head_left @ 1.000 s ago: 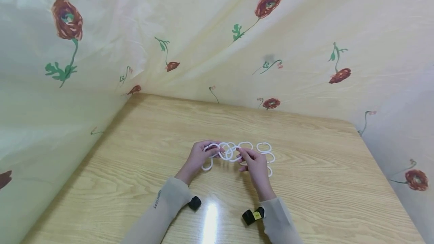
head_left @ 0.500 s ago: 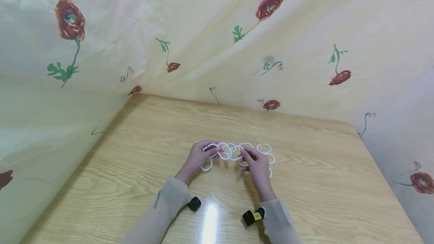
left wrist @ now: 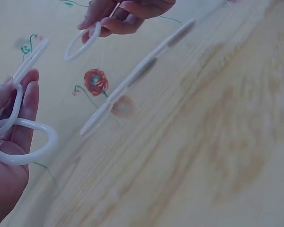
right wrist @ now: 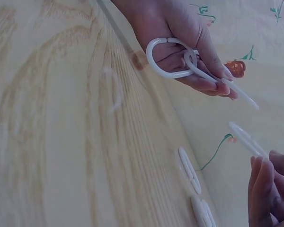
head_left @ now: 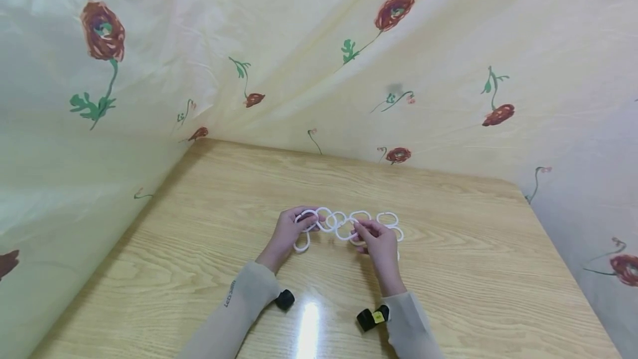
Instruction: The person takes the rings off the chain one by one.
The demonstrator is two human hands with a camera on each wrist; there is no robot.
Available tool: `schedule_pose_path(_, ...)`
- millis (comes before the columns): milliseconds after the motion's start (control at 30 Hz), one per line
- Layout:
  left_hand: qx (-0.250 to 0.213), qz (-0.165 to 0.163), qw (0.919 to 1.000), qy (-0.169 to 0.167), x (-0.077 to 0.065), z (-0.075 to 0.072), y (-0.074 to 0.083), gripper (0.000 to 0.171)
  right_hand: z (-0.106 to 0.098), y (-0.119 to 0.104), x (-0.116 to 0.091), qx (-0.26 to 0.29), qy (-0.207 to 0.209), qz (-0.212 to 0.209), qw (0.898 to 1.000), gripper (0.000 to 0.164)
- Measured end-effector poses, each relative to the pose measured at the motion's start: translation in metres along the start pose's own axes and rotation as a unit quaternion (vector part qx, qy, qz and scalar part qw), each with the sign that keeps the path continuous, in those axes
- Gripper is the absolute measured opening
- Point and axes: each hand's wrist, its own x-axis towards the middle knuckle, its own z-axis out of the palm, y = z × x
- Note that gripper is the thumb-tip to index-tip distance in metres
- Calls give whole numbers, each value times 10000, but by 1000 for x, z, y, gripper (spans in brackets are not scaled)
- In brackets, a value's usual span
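Observation:
My left hand (head_left: 291,229) grips several linked white plastic curtain rings. One ring (right wrist: 156,70) hangs back over the palm, while the foremost ring (right wrist: 247,98) sticks out beyond the fingertips. Opposite, my right hand (head_left: 380,245) pinches a single curtain ring (right wrist: 244,137) between thumb and fingers, with its free end toward the left hand. In both wrist views a gap shows between this ring and the foremost one of the linked rings. Both hands are above the table.
More white rings lie flat on the wooden table (head_left: 224,181) behind and beside the right hand, among them a far-right ring (head_left: 387,225). A flowered cloth (head_left: 309,71) borders the table at the back and sides. Black wrist cameras (head_left: 285,299) sit under both cuffs.
The linked rings have shifted slightly left with the left hand. The right hand's ring, which overlapped them in the head view, now sits lower and apart from them.

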Motion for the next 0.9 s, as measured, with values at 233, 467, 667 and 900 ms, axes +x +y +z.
schedule_pose_path(233, 20, -20, 9999, 106, 0, -1, 1, 34, 0, 5, 1, -178, -78, 119, 9997, 28)
schedule_pose_path(467, 42, 74, 9999, 136, 0, -1, 1, 34, 1, 10, 1, -469, -255, 184, 9984, 26)
schedule_pose_path(667, 58, 86, 9997, 210, -1, -2, 0, 33, 1, 11, 0, -725, -441, 156, 9963, 24)
schedule_pose_path(900, 124, 73, 9996, 234, -1, -3, 0, 32, 3, 11, -2, -810, -577, 144, 9949, 23)
